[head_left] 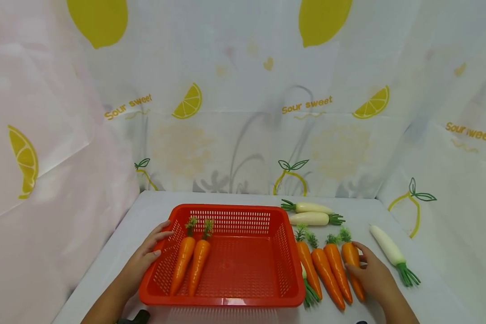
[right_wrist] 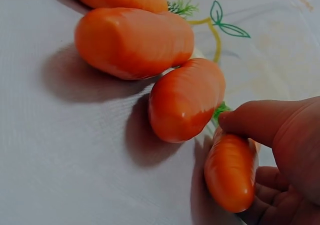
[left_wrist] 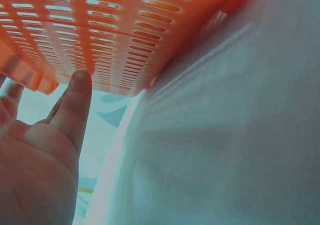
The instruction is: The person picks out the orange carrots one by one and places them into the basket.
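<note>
A red plastic basket with slotted walls stands on the table, two orange carrots with leafy green tops lying along its left side. My left hand holds the basket's left rim; the left wrist view has the thumb against the slotted outer wall. To the right of the basket, several carrots lie side by side. My right hand grips the rightmost carrot between thumb and fingers. That carrot appears to rest on the cloth in the right wrist view.
Two white radishes lie behind the carrots, and another white radish is at the right. One more radish is partly hidden by the basket's right wall. A lemon-print cloth hangs behind and at both sides.
</note>
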Tool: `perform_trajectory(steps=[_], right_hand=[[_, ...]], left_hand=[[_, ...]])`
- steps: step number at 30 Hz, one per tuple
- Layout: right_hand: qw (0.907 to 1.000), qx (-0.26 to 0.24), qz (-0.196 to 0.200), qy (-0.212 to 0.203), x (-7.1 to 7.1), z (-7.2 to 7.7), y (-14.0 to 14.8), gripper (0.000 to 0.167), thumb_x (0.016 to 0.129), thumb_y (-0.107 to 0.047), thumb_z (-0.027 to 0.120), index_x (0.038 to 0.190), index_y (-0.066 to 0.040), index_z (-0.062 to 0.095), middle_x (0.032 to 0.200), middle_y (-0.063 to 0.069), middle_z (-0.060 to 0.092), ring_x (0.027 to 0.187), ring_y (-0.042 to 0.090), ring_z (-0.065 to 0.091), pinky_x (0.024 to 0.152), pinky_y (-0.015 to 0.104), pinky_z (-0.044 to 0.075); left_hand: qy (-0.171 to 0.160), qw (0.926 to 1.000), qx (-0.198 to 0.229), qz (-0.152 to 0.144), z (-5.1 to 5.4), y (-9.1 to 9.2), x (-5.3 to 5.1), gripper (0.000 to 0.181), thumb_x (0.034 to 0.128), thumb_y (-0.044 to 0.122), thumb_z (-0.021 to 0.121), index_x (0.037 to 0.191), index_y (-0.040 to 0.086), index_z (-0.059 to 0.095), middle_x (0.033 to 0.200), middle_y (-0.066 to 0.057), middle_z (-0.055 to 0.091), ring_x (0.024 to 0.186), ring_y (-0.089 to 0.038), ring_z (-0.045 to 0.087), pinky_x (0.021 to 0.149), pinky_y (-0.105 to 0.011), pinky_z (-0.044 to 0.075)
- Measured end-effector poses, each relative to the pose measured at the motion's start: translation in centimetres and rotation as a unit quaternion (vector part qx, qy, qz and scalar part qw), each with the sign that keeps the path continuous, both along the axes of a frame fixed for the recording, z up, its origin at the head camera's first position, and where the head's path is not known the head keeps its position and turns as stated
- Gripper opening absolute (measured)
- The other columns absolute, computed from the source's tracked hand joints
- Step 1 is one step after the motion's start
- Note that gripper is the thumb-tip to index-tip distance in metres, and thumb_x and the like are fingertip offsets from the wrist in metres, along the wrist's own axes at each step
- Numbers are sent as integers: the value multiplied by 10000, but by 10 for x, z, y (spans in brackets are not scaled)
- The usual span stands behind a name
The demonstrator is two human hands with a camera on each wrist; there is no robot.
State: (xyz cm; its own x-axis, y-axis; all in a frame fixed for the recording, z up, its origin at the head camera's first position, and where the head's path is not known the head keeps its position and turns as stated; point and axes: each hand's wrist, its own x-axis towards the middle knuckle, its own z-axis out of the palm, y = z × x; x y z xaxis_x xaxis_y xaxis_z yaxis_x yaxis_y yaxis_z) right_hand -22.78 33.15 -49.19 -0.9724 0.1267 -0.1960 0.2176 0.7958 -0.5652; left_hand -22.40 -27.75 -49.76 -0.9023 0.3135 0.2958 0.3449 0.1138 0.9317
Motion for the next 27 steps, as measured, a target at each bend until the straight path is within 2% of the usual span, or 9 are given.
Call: perform_trajectory(steps=[4, 10, 19, 27], right_hand=[[9999, -75, -62, -45, -2, 3, -1, 900, 960, -501, 718, 1621, -75, 279, 1469, 383, 479, 1277, 531, 557, 925, 601, 538], [9996, -171, -170, -137, -1, 2, -1, 896, 965, -494, 714, 1622, -72, 274, 1478, 390, 466, 1292, 543, 540, 934, 615, 531], [9994, -266, -190, 57, 0, 2, -2, 916, 961, -516, 713, 1610, -38, 277, 1443, 401, 493, 1267, 552, 554, 931, 609, 538], [9986, -439, -268, 98, 1, 1, -6, 923, 964, -548, 693, 1612, -42, 274, 1444, 402, 496, 1283, 557, 545, 926, 592, 545]], left_hand=[[-76, 10000, 53, -16, 1, 0, -1, 446, 1085, 109, 373, 1499, -45, 436, 1730, -69, 140, 1448, 119, 271, 1025, -184, 471], [-9, 10000, 26, -6, 2, 0, 0, 443, 1080, 99, 377, 1492, -50, 444, 1729, -59, 158, 1448, 131, 258, 1033, -175, 457], [127, 9999, -63, -71, 0, -1, -5, 436, 1082, 92, 371, 1489, -43, 452, 1734, -76, 145, 1467, 126, 234, 1050, -157, 431], [-12, 10000, -48, 3, -1, -1, -2, 437, 1079, 99, 386, 1489, -36, 456, 1716, 26, 195, 1443, 145, 248, 1031, -163, 449]])
